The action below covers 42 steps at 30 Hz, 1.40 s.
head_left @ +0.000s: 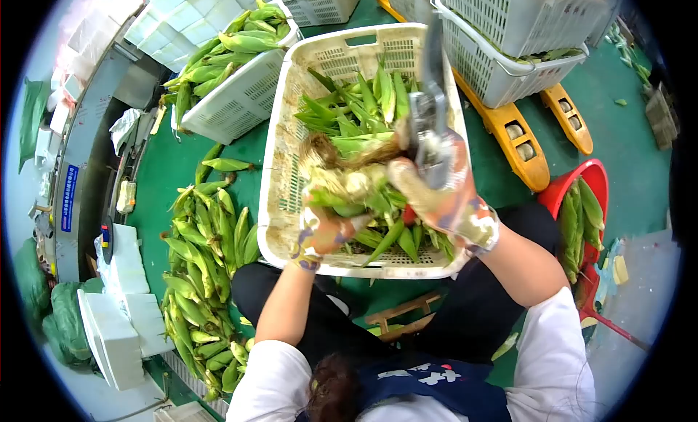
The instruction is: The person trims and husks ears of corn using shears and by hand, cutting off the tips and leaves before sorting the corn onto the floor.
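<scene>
Over the white crate [270, 193] between my knees, both my hands work in patterned gloves. My left hand [325, 231] is closed around an ear of corn [338, 193], its pale husk and brown silk showing at the top. Beside it on the right, my right hand [443, 196] grips a shiny metal tool [429, 116] that points away from me. Blur hides the tool's exact kind; a small red part shows below the hand. Loose green husks [363, 105] lie in the crate beneath.
Unhusked corn [200, 269] is heaped on the green floor at left. A tilted crate of corn [233, 94] stands behind it. Stacked crates [494, 73] and a yellow pallet jack [520, 142] are at back right. A red bucket [600, 178] with corn stands at right.
</scene>
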### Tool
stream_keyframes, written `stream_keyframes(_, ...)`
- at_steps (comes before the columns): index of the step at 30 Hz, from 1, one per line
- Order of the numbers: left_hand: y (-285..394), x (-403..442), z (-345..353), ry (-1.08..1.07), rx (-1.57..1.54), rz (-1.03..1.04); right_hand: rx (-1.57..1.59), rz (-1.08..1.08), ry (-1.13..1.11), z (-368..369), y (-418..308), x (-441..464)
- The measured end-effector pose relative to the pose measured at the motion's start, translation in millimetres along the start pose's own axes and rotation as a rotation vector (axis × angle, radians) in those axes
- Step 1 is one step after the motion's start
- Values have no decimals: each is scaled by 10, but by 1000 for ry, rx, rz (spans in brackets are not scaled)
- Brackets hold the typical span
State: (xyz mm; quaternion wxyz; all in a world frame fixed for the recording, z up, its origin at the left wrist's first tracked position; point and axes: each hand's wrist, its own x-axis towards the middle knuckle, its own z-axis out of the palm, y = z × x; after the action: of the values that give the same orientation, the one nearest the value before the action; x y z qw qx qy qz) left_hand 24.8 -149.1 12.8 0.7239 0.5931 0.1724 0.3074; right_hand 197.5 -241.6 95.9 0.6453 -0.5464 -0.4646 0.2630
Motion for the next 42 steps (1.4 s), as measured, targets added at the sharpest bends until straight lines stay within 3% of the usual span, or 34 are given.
stream_keyframes(2, -62, 103, -84, -1, 366, 24, -243, -96, 76, 37, 46, 51)
stream_keyframes(4, -84, 171, -39, 80, 166, 159, -106, 98, 62, -2, -32, 164)
stream_keyframes(5, 104, 260, -128, -30, 738, 57, -39, 195, 65, -21, -74, 217)
stream_keyframes(7, 335, 321, -90, 43, 1052, 127, 504, 22, 73, -35, 49, 303)
stream_keyframes(8, 512, 344, -29, 78, 1270, 154, 263, 132, 10, -104, 86, 332)
stream_keyframes(9, 544, 380, -80, 100, 1454, 340, 17, 225, -78, -150, 45, 366)
stream_keyframes(11, 606, 399, -105, 45, 1502, 371, -145, 179, -213, -134, -45, 298)
stream_keyframes(12, 618, 390, -94, 5, 1586, 333, -471, 197, -201, -78, 113, 302)
stream_keyframes(13, 653, 386, -45, -57, 1634, 249, -468, 52, -157, 18, 177, 247)
stream_keyframes(16, 589, 376, -20, -101, 1594, 122, -582, -211, -141, 235, 368, 252)
stream_keyframes(20, 615, 379, -61, -107, 1507, 53, -393, 21, 40, 343, 364, 346)
stream_keyframes(21, 670, 388, -92, -107, 1410, 0, 38, 34, 68, 337, 549, 396)
stream_keyframes(23, 689, 390, -168, -104, 1281, 63, 405, 221, 131, 177, 526, 497)
stream_keyframes(24, 712, 398, -189, -101, 1277, 68, 515, 210, 186, 101, 623, 570)
stream_keyframes(25, 739, 399, -197, -92, 1131, 47, 531, 271, 237, 39, 314, 518)
stream_keyframes(27, 714, 397, -261, -100, 871, -4, 538, 200, 303, -197, 360, 584)
stream_keyframes(29, 660, 357, -308, -132, 858, 66, 353, 5, 144, -443, 485, 601)
stream_keyframes(30, 607, 365, -360, -127, 860, 71, 466, 60, 83, -461, 474, 632)
stream_keyframes(31, 531, 370, -434, -169, 786, 99, 91, -93, -10, -494, 396, 633)
stream_keyframes(33, 430, 339, -560, -208, 714, 123, -33, 168, 5, -467, 325, 655)
stream_keyframes(35, 398, 304, -690, -88, 567, -4, -600, 245, 102, -407, 106, 518)
stream_keyframes(36, 373, 307, -747, 12, 665, 29, -703, 135, 120, -393, 177, 433)
stream_keyframes(38, 263, 294, -943, 7, 342, 195, -907, -151, 165, -277, 199, 207)
stream_keyframes(39, 214, 309, -1050, -40, 108, 293, -779, 79, -167, -288, 55, 159)
stream_keyframes(40, 271, 300, -1028, -27, 116, 303, -759, 124, -292, -209, -29, 79)
stream_keyframes(42, 317, 208, -975, 92, 297, 132, -684, 130, -524, -105, 117, -39)
